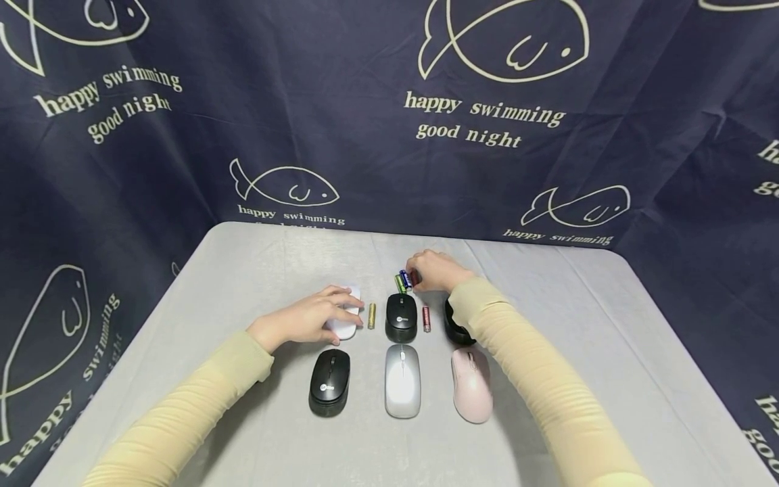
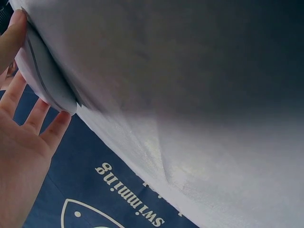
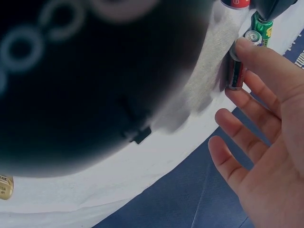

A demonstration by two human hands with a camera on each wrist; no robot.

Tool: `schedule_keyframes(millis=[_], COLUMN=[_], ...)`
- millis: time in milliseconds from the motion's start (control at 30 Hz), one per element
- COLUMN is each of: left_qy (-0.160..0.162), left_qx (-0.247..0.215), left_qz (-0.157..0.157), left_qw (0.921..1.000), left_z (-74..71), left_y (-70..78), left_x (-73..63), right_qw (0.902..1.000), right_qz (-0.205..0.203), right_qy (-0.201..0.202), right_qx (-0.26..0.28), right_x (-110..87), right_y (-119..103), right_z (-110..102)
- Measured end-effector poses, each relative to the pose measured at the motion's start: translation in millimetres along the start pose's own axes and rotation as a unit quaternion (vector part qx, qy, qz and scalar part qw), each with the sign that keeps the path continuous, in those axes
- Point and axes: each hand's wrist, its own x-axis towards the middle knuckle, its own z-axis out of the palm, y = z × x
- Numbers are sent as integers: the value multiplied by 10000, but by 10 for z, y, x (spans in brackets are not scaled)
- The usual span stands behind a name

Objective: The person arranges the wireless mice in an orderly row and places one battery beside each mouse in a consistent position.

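My left hand (image 1: 307, 318) grips a white computer mouse (image 1: 345, 329) at the left, thumb on its near side and fingertips along its far edge. In the left wrist view the mouse (image 2: 45, 71) sits between thumb and fingers, tipped on its side in that view. My right hand (image 1: 441, 270) is behind the middle mice and pinches a dark red and black battery (image 3: 235, 73) between thumb and index finger. Right beside that battery lie a blue battery (image 1: 405, 279) and a green battery (image 1: 399, 284). The other right fingers are spread and loosely bent.
A black mouse (image 1: 401, 318) stands between a gold battery (image 1: 372, 316) and a red battery (image 1: 426, 319). My right sleeve partly hides another black mouse (image 1: 456, 326). In front lie a black mouse (image 1: 329, 382), a silver mouse (image 1: 402, 382) and a pink mouse (image 1: 472, 385). A dark curtain (image 1: 377, 135) hangs behind.
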Motion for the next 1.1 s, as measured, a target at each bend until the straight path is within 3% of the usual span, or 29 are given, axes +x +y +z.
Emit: schedule_keyframes(millis=[667,1100], left_qy=[62,74], left_qx=[-11,-114], left_qz=[42,16], left_qw=[10000,9999], left_z=[9,8], left_y=[-2,6], left_x=[0,2], right_qw=[9998,9990], right_qz=[-112,-243], right_qy=[142,367], right_qx=[-37,-13], right_x=[-4,-67], right_y=[-7,-67], right_z=[-18,-203])
